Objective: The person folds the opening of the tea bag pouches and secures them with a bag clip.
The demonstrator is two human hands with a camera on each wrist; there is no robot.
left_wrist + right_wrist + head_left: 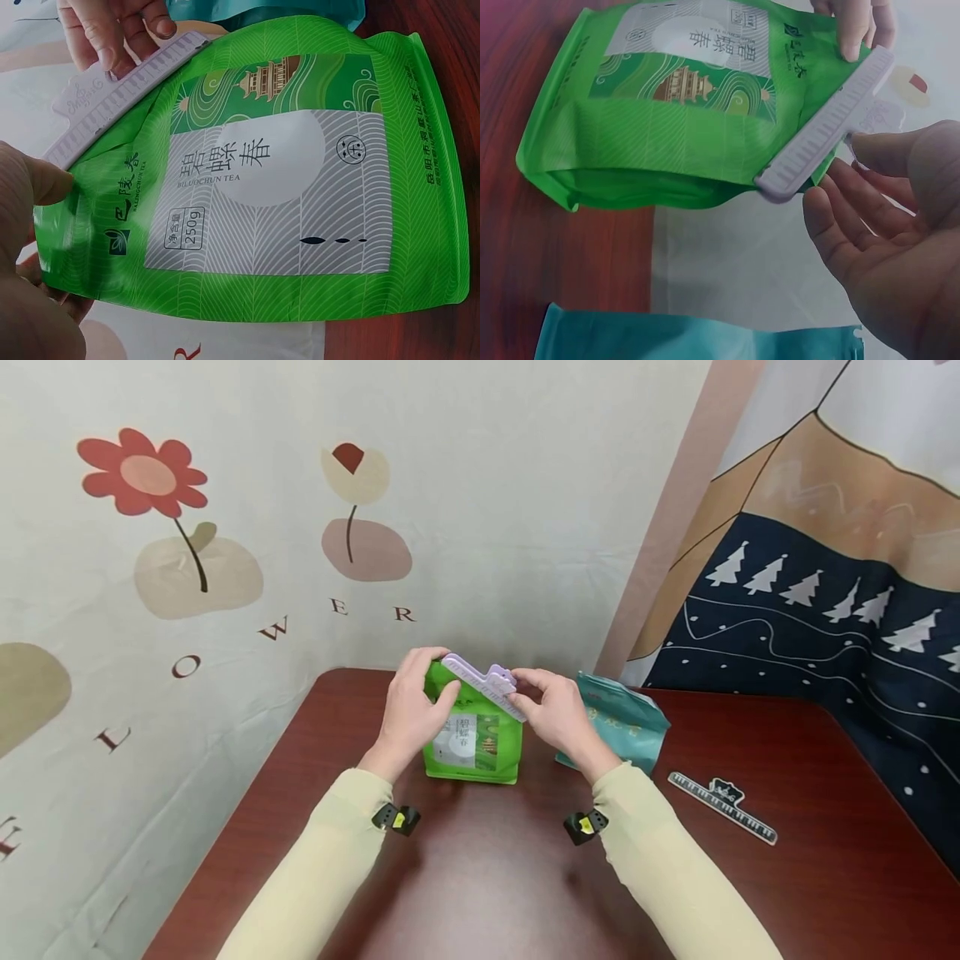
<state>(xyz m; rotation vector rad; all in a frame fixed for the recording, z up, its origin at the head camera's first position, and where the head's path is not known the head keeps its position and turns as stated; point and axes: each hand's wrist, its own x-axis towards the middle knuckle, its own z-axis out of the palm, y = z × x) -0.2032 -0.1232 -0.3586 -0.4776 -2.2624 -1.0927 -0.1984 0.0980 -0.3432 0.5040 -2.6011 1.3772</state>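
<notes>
A bright green tea bag (472, 743) with a silver and green label stands on the table. Across its top lies a lilac sealing clip (483, 685) with a piano-key pattern, slanting down to the right in the head view. My left hand (414, 710) pinches the bag's upper left corner, thumb in front and fingertips behind the bag. On the other side, my right hand (558, 714) holds the clip by its handle. In the right wrist view the thumb presses the handle of the clip (829, 127), with the other fingers behind it.
A teal bag (626, 722) stands just right of the green one, partly behind my right forearm. Farther right, a black clip (723, 806) with piano keys lies on the reddish-brown table (510, 877). A printed cloth (510, 510) hangs behind the table.
</notes>
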